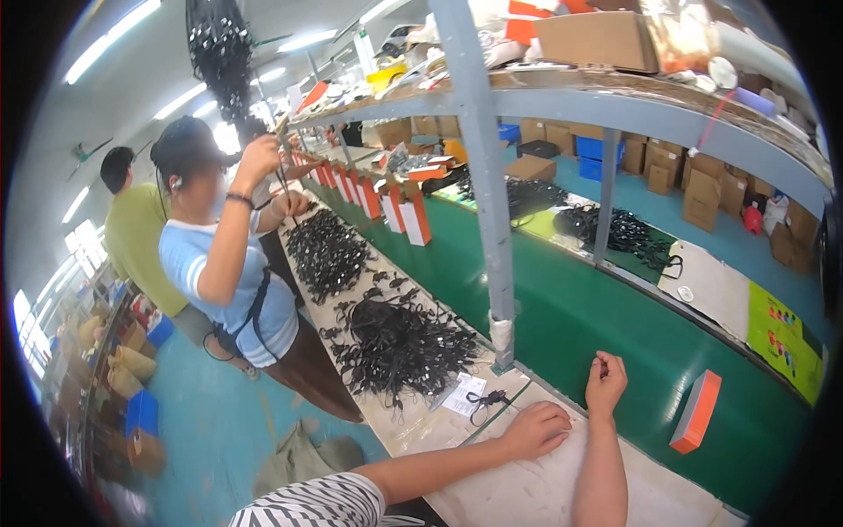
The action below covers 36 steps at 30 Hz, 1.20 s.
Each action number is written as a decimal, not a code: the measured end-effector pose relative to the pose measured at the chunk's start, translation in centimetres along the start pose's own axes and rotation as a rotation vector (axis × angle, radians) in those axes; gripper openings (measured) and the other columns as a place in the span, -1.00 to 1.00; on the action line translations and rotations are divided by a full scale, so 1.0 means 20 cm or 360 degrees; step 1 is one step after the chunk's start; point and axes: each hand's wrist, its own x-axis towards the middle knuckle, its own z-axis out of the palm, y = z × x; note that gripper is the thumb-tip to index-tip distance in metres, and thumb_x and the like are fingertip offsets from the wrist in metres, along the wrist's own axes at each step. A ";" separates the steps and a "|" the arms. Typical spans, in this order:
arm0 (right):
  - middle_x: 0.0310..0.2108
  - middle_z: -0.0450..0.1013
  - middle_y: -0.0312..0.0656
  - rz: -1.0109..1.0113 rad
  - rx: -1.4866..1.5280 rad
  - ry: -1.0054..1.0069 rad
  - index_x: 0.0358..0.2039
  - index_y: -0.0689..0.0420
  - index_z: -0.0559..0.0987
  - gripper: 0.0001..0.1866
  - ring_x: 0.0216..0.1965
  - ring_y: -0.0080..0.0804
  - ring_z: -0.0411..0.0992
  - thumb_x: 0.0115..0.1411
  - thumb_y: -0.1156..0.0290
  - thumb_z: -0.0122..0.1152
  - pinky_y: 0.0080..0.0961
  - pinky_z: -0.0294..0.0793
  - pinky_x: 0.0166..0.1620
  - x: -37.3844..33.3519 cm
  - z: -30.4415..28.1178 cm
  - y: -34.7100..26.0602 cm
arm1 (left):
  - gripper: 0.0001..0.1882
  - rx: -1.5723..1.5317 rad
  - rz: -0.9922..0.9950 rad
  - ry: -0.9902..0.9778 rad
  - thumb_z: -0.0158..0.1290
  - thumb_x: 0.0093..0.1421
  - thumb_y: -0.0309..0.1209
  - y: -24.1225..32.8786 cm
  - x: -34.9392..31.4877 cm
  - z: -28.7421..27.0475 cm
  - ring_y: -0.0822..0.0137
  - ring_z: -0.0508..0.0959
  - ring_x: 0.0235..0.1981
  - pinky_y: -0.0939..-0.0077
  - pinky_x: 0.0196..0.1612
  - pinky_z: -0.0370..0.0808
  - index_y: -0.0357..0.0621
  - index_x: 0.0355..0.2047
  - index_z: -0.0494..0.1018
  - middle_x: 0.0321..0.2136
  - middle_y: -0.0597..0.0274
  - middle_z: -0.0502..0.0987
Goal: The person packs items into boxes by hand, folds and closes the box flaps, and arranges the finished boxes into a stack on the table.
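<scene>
My left hand (536,430) rests palm down on the pale worktop (492,492), its fingers loosely bent and nothing seen in them. To its right, my right hand (606,382) is raised at the edge of the green conveyor belt (562,325). Its fingers curl inward, and whatever they may hold is hidden. A small bundle of black cord (487,401) lies just beyond my left hand, beside a printed white paper sheet (465,393). On the belt, right of my right hand, sits an orange and white box (696,413).
Heaps of black cords (399,347) cover the worktop ahead. A co-worker in a light blue top (233,272) lifts a black cord bunch (219,53) at the left. A grey metal post (486,176) rises beyond my hands. Several orange and white boxes (413,220) stand along the belt.
</scene>
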 end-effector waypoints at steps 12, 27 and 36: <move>-0.40 0.49 -0.21 0.0087 0.0024 0.0005 -0.23 0.23 0.69 -0.86 -0.47 -0.48 0.42 0.21 0.64 0.26 -0.51 0.41 -0.39 0.01 0.00 0.01 | -0.77 -0.0187 -0.0189 0.0449 0.28 0.22 -0.47 0.07 0.31 0.04 0.11 0.63 -0.13 0.32 -0.05 0.57 -0.15 -0.10 0.63 -0.16 0.12 0.63; -0.36 0.52 -0.19 0.0046 0.0222 -0.0066 -0.19 0.23 0.69 -0.73 -0.32 -0.41 0.50 0.08 0.66 0.18 -0.50 0.49 -0.24 0.03 0.02 -0.02 | -0.84 -0.0662 -0.0604 0.0645 0.31 0.22 -0.52 -0.23 0.44 0.33 0.56 0.32 -0.57 0.56 -0.50 0.29 -0.14 -0.18 0.68 -0.60 0.41 0.39; -0.30 0.55 -0.15 0.0144 0.0166 -0.0125 -0.16 0.22 0.70 -0.73 -0.32 -0.35 0.54 0.09 0.65 0.27 -0.49 0.54 -0.25 0.00 0.01 -0.04 | -0.92 -0.0682 -0.0734 0.0526 0.30 0.23 -0.49 -0.23 0.46 0.30 0.58 0.27 -0.61 0.55 -0.52 0.24 -0.14 -0.26 0.68 -0.67 0.43 0.29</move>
